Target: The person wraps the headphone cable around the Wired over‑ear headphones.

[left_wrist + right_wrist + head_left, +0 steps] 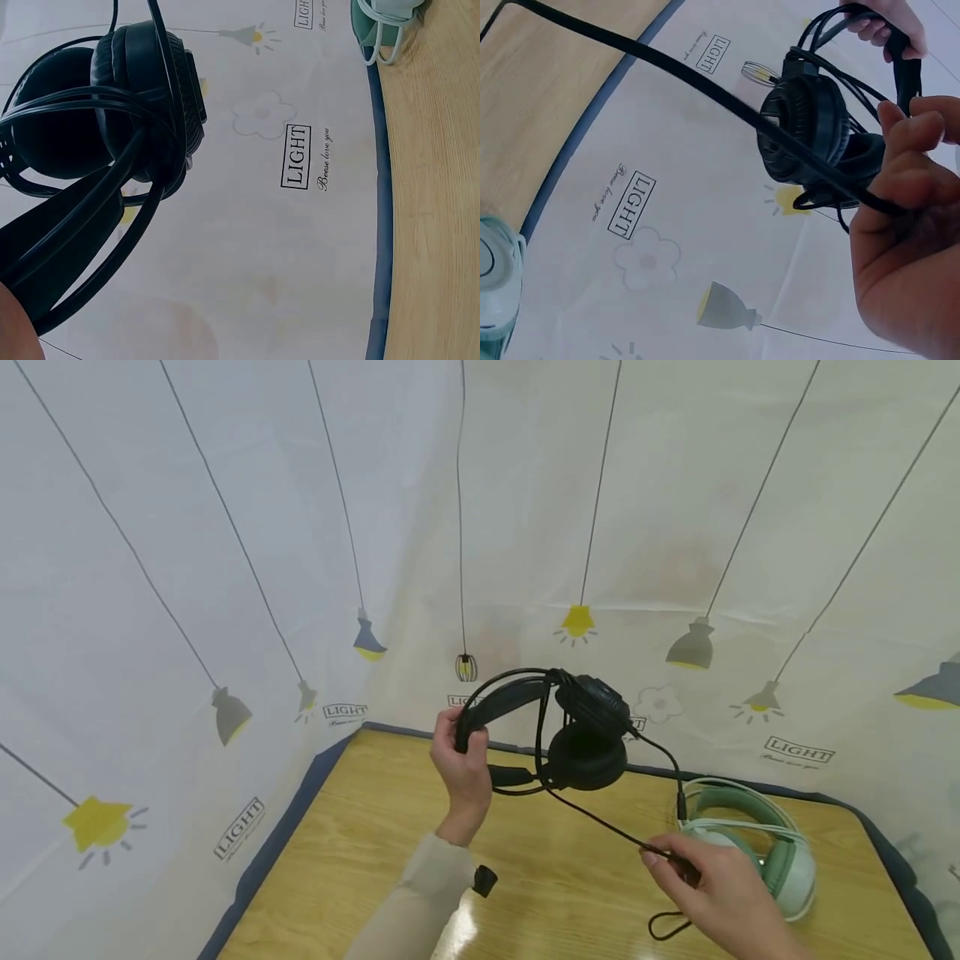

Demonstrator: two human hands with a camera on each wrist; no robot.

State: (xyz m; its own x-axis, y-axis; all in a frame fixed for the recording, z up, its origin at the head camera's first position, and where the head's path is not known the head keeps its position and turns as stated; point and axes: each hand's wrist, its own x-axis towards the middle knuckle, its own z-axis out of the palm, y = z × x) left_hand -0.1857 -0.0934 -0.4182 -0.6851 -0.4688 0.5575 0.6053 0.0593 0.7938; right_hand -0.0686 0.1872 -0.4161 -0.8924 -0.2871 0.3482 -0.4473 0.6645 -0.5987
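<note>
Black over-ear headphones (588, 760) are held up above the table by my left hand (463, 781), which grips the headband (510, 697). Loops of their black cable wrap around the headband and ear cups. In my right hand (723, 885), curled fingers hold a length of this cable (705, 86). One stretch runs taut from the headphones to those fingers, and a small loop (663, 935) hangs below the hand. The left wrist view shows the two ear cups (139, 75) side by side, with only a bit of that hand at the edge.
Mint-green headphones (798, 881) with a pale cable lie on the wooden table (345, 860) at the right, partly behind my right hand. A dark blue edge borders the table. Behind it rises a white cloth (525, 527) printed with hanging lamps.
</note>
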